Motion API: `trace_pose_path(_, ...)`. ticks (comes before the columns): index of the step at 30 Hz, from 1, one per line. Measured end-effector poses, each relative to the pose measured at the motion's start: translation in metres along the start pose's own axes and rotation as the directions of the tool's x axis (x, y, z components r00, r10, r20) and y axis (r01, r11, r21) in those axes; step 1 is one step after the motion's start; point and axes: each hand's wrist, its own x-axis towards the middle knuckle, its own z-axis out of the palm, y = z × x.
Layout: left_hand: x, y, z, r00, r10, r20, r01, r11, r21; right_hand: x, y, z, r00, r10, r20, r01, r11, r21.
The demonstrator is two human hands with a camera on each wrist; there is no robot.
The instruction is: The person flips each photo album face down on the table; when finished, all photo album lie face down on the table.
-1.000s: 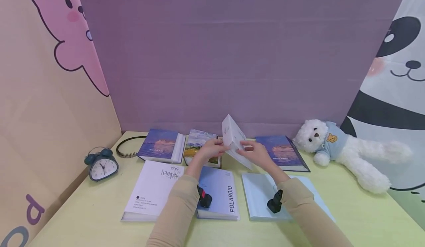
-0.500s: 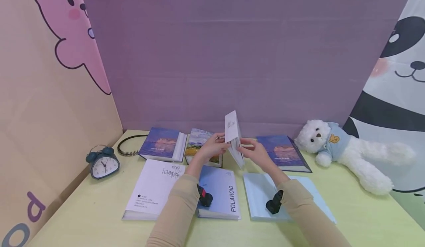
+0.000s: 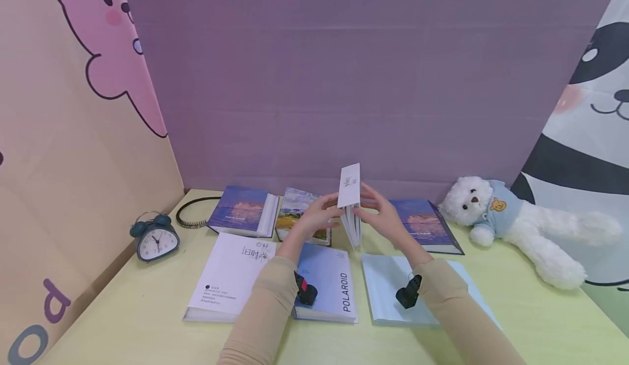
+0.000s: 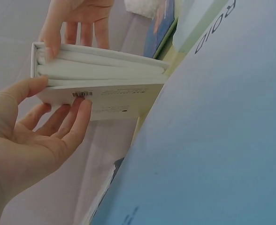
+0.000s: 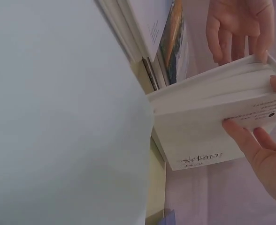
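Together, the left hand (image 3: 313, 221) and right hand (image 3: 387, 222), half closed, pinch a thick white rectangular book (image 3: 349, 186) upright, behind and right of a light-blue POLAROID album (image 3: 327, 284) lying on the pale yellow tabletop (image 3: 344, 345).

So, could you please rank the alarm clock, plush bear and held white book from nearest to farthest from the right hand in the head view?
1. Held white book: touching the right hand, on its left.
2. Plush bear: lying to the hand's right.
3. Alarm clock: far left.
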Motion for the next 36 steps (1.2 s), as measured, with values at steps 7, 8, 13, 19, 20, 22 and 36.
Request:
trace_pose_path(7,-0.002,0.002,0.004,1.000,0.014,0.010,-0.015,0.996,0.091,-0.007,0.001,-0.004,1.000,0.006,0.010,-0.007,0.995,0.096)
trace_pose_path(8,-0.002,0.003,0.005,1.000,0.015,0.011,-0.016,0.995,0.098,-0.005,0.006,-0.006,1.000,0.004,0.007,-0.004,0.994,0.108)
trace_pose_path(13,0.000,0.002,0.009,0.998,0.014,0.055,-0.019,0.995,0.095,-0.007,0.011,-0.009,1.000,0.017,-0.012,-0.015,0.988,0.155)
trace_pose_path(19,-0.006,0.001,0.017,0.994,-0.013,0.106,0.005,0.997,0.072,-0.014,0.016,-0.011,0.998,0.050,-0.037,-0.042,0.983,0.176)
trace_pose_path(20,-0.008,0.001,0.018,0.994,-0.019,0.106,0.011,0.997,0.073,-0.015,0.017,-0.011,0.998,0.050,-0.038,-0.042,0.982,0.184)
trace_pose_path(22,-0.009,0.001,0.019,0.993,-0.028,0.110,0.020,0.997,0.075,-0.017,0.017,-0.012,0.998,0.050,-0.032,-0.043,0.981,0.189)
trace_pose_path(36,-0.007,-0.007,0.019,0.970,-0.176,0.170,0.145,0.973,0.181,-0.019,0.018,-0.020,0.956,0.281,-0.088,-0.274,0.958,0.082)
